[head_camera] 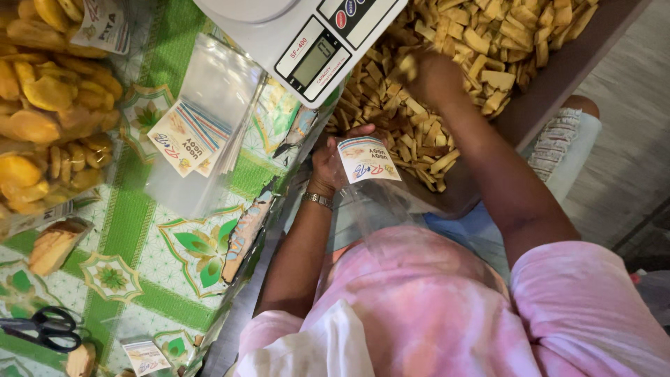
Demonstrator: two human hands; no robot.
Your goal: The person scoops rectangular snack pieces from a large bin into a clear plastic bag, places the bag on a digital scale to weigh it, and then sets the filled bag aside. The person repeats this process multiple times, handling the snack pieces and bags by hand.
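From the head camera, looking down, the person is filling a bag with snack pieces. The left hand grips the top of a clear plastic bag with a small colourful label on it. It holds the bag up near the edge of the table, just beside a big pile of yellow chips.

The right hand is down in the pile. It looks a bit blurry. Its fingers curl around some chips, so I think it is scooping up a handful, but I cannot tell how tightly it is closed.

The step in hand looks like picking up chips to put in the bag. The next move calls for bringing the handful over the mouth of the bag, and the left hand must keep that mouth wide so nothing spills.

The left arm is bent and close to the body, with a watch on the wrist. The right arm reaches out long, away from the body.

On the table lie a white scale, a stack of empty bags, full bags of chips and black scissors
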